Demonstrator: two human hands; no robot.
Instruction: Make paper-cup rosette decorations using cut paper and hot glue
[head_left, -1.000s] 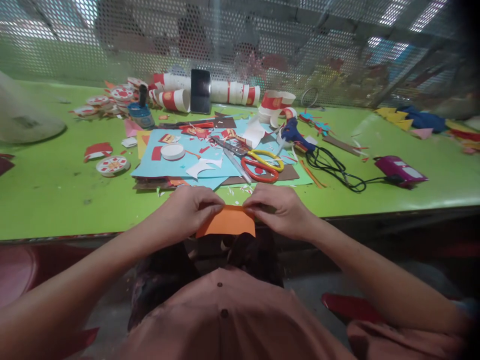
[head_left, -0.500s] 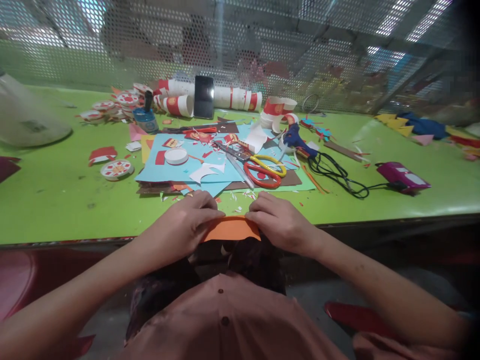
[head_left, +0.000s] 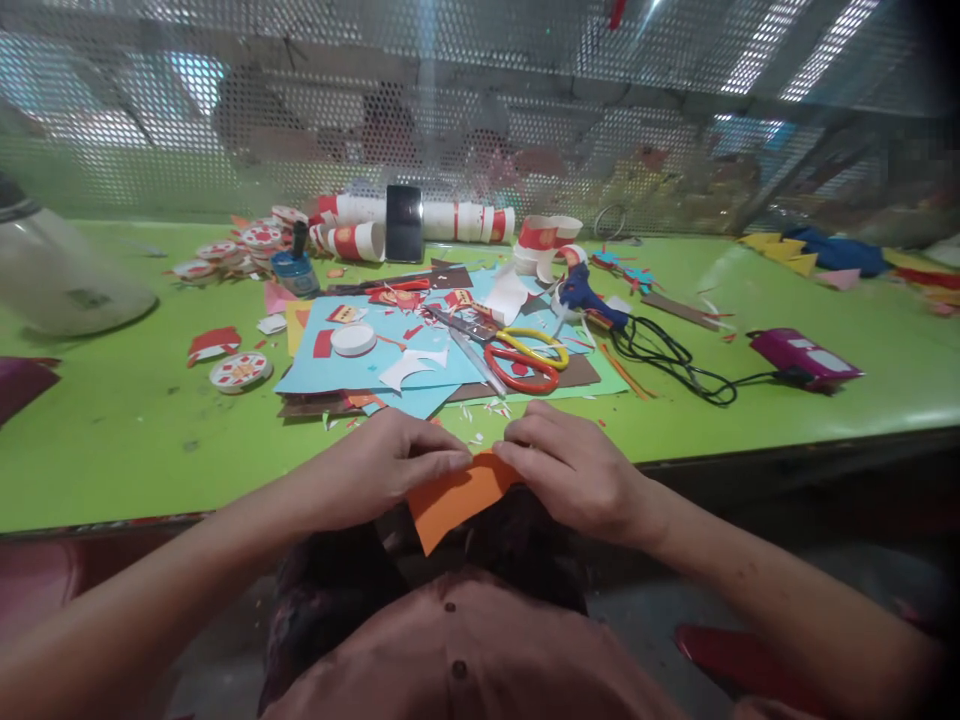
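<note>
A piece of orange paper [head_left: 457, 505] is pinched along its upper edge by both hands, just over the front edge of the green table [head_left: 135, 460]. My left hand [head_left: 394, 460] is closed on its left part, thumb on top. My right hand [head_left: 574, 465] grips the right end, fingers bent over it. The paper's lower left corner hangs down towards my lap. Beyond the hands lie light blue paper sheets [head_left: 300, 370], with scissors [head_left: 521, 360] with red and yellow handles, a white round disc [head_left: 353, 340] and paper scraps on them.
A blue glue gun [head_left: 589, 295] with a black cord lies right of the sheets, near a purple box [head_left: 806, 358]. A phone [head_left: 404, 223] leans on white paper cups [head_left: 457, 220]. A blue bottle [head_left: 295, 272] and decorated discs [head_left: 240, 372] are left; a translucent container [head_left: 71, 270] stands far left.
The orange paper has tilted, its left corner now hanging lower. My left hand has slid right along its top edge, closer to my right hand. The view has shifted slightly.
</note>
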